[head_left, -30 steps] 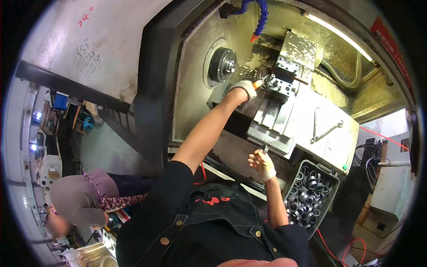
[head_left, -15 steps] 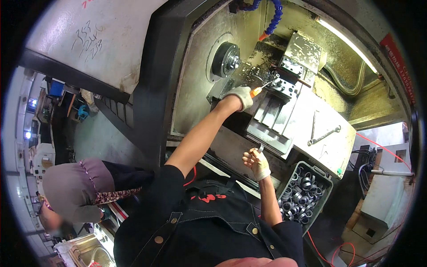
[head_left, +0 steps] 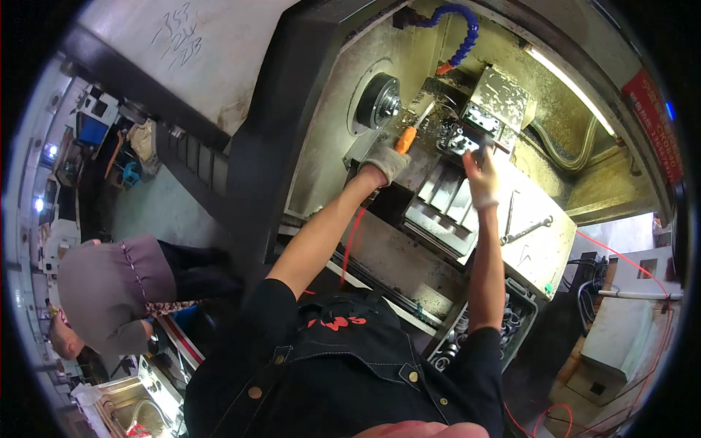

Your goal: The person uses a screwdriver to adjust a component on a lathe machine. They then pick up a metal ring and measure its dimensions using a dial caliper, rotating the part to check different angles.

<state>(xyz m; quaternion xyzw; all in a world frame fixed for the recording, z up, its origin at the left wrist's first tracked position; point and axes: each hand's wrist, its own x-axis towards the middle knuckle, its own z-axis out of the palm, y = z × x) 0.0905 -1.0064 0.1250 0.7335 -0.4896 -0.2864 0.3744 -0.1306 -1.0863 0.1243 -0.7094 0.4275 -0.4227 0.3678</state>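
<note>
My left hand [head_left: 387, 162], in a light work glove, is closed round the orange handle of a hand tool [head_left: 406, 139]. Its narrow metal shaft angles up and right, in front of the lathe chuck [head_left: 378, 101] and apart from it. My right hand [head_left: 483, 181] reaches over the right side of the tool block [head_left: 458, 139], its fingers bent. A dark, blurred shape [head_left: 483, 148] shows at those fingertips; I cannot tell what it is. Below the block lies the grooved metal slide [head_left: 442, 193].
Two wrenches [head_left: 529, 230] rest on the machine's pale cover, right of my forearm. A crate [head_left: 520, 292] of metal rings stands beside my right elbow, partly hidden. Blue coolant hose [head_left: 467, 40] hangs above. A co-worker [head_left: 117, 292] bends over at the left.
My right hand has moved up from below the slide, where it held a grey curved piece, to the tool block. My left hand has drawn the orange-handled tool left, away from the block.
</note>
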